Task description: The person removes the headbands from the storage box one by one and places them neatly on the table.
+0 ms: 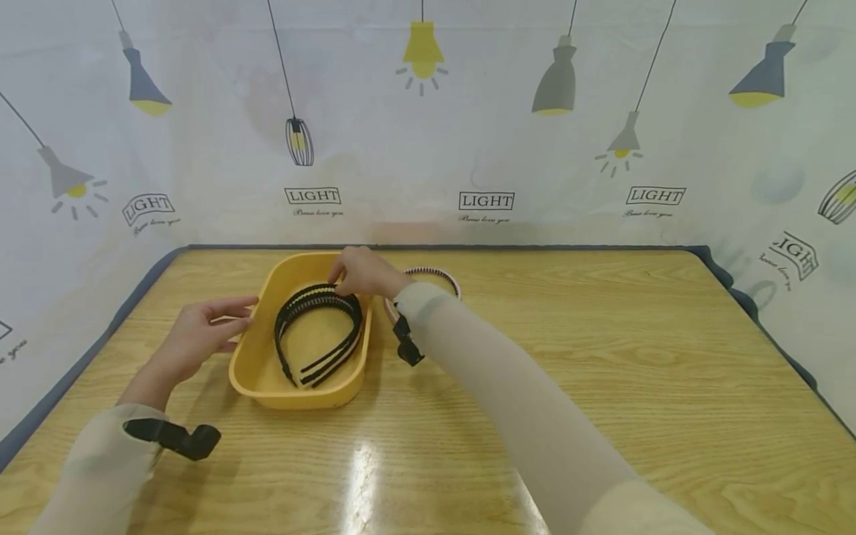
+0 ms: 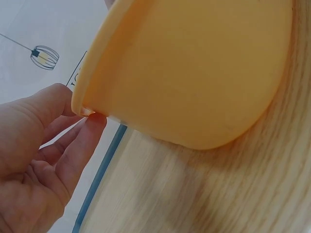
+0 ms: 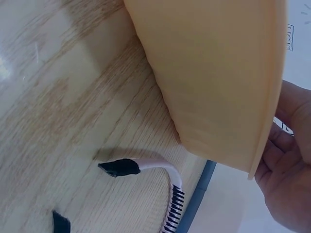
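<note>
**Headbands point(image 1: 314, 297) mostly inside the yellow plastic basin point(image 1: 301, 401); one left outside**

Progress, judged from the lie of things now: gathering probably near its end. Done: dark headbands nested in a loose stack on the basin floor, open ends toward 6 o'clock. Left: one pink-and-black headband point(image 3: 174, 203) on the counter point(image 1: 568, 357), just beside the basin wall at about 2 o'clock, not yet inside. Basin seated on the counter, toward 10 o'clock from its middle.

Left hand point(image 1: 200, 331) at the 9 o'clock rim: fingers and thumb clamped on the rim, thumb tucked just beneath. Right hand point(image 1: 364, 271) over the 1 o'clock rim: fingers bent, tips down at the stack's 1 o'clock side. Tips partly hidden; cannot tell whether clamped on a headband or merely touching.

Counts:
- Basin: one.
- Headbands inside: at least three by the loose ends near 6 o'clock; exact number not readable through the overlap.
- Headbands outside: one, with two black tips in the right wrist view, probably both its own.
- Hands: two, each with one black wrist mount point(image 1: 174, 437).
- Backdrop point(image 1: 401, 148) beyond the counter, toward 12 o'clock: eight printed pendant lamps point(image 1: 423, 48) in the head view, one cut off at 3 o'clock.
</note>
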A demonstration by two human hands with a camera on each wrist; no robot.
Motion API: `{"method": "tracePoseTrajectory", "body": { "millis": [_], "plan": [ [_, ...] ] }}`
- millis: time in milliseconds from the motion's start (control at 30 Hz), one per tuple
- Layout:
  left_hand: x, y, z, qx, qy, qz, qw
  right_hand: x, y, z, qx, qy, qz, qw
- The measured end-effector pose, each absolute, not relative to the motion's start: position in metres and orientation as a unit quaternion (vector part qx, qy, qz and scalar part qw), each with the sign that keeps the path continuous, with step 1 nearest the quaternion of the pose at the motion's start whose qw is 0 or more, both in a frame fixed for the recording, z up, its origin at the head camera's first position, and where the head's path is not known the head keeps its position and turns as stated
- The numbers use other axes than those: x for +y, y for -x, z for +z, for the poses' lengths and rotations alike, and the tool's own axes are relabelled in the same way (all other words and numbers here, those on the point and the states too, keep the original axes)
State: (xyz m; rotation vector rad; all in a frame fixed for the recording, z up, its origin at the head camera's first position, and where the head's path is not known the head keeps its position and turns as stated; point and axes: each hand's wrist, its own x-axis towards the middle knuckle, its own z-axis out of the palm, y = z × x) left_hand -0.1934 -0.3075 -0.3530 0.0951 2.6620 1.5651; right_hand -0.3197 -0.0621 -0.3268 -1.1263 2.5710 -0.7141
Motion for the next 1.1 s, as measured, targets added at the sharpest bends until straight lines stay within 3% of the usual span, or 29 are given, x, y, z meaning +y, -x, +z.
{"method": "tracePoseTrajectory", "body": {
  "millis": [1100],
  "plan": [
    [-0.305, 0.191, -0.351, 0.869, -0.028, 0.493, 0.022, -0.052, 0.323, -0.315, 0.861, 0.408, -0.287, 0.100]
  ]
}}
